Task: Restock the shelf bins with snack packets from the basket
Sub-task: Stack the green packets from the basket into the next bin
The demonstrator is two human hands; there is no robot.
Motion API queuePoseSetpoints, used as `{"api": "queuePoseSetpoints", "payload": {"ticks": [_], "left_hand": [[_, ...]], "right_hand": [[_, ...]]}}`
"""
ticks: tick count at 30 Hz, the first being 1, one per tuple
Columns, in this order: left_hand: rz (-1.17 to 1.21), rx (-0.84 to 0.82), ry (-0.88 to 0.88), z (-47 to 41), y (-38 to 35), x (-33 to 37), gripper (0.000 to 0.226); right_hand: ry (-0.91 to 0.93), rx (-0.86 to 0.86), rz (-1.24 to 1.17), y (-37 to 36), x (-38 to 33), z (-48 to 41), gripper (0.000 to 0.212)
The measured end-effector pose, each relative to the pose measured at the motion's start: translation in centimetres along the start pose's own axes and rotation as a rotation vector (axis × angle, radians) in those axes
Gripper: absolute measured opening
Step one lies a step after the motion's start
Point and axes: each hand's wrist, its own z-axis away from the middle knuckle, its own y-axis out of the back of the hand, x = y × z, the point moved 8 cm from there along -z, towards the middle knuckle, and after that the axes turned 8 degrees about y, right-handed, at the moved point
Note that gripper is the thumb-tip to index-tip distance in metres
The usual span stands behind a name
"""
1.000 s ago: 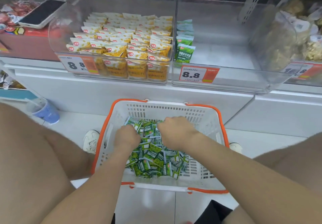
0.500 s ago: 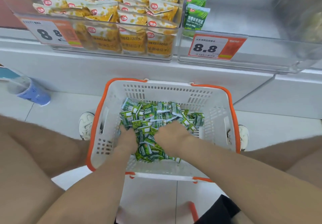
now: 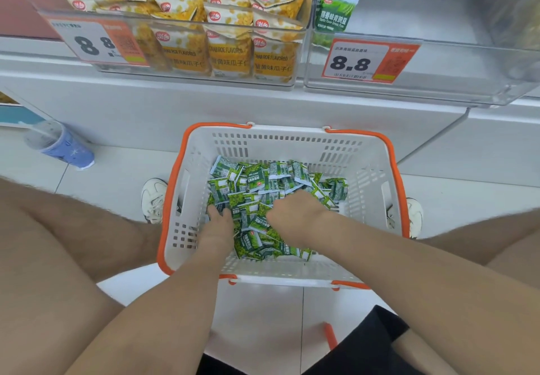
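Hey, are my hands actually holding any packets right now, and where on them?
Cannot tell. The left hand and right hand are dug into the green packets in the basket; their fingers are buried.

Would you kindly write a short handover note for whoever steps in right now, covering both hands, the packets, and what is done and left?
Left hand: dug into the green packets in the basket; grip hidden.
Right hand: the same, fingers buried in the pile; grip hidden.
Green-pea bin: mostly bare, with a few matching packs at its left edge.
Yellow packets: their bin looks full.
Done: nothing lifted yet.
Left: move the green packets up into the green-pea bin.
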Motion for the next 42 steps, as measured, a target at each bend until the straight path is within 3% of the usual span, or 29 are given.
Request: {"api": "queuePoseSetpoints", "payload": {"ticks": [8,11,14,16,19,23,25,28,31,33,35,38,42], "left_hand": [[0.177,0.021,-0.024,0.2,3.3,-0.7,0.031],[0.260,0.005,0.037,0.8,4.6,-1.6,0.026],[0.390,0.016,0.040,1.5,6.7,-1.6,0.028],[0.561,-0.058,0.012,1.9,8.4,-0.5,0.035],[0.965,-0.223,-0.030,3.3,11.4,1.2,0.043],[1.306,-0.451,-0.237,7.2,16.0,3.4,0.042],[1.419,-0.530,-0.362,9.3,18.5,4.3,0.044],[1.544,-0.468,-0.476,11.2,21.9,4.4,0.042],[1.665,-0.345,-0.522,12.6,24.8,4.2,0.021],[1.675,-0.266,-0.521,13.7,26.0,4.5,0.021],[1.599,-0.165,-0.545,15.2,26.8,5.0,0.029],[1.509,-0.131,-0.651,17.6,27.5,6.4,0.032],[1.453,-0.107,-0.771,19.5,28.6,7.6,0.027]], "right_hand": [[-0.017,-0.006,-0.019,0.2,0.9,0.4,0.023],[-0.035,-0.029,-0.026,0.1,1.5,0.8,0.012],[-0.055,-0.026,-0.041,0.7,2.1,1.3,0.014],[-0.055,-0.005,-0.057,1.3,2.4,1.9,0.025],[-0.093,0.072,-0.127,2.3,3.5,2.7,0.018],[-0.104,0.316,-0.404,3.6,5.3,3.7,0.051],[-0.103,0.430,-0.532,4.6,6.3,4.8,0.054],[-0.107,0.607,-0.718,6.6,7.6,7.4,0.037],[-0.171,0.816,-0.911,8.4,8.6,10.3,0.006],[-0.315,0.945,-0.933,8.8,9.5,11.8,0.008],[-0.488,1.079,-0.779,9.1,10.3,13.3,0.019],[-0.623,1.169,-0.657,9.2,10.6,15.1,0.017],[-0.375,1.127,-0.672,10.5,8.8,14.9,0.019]]}}
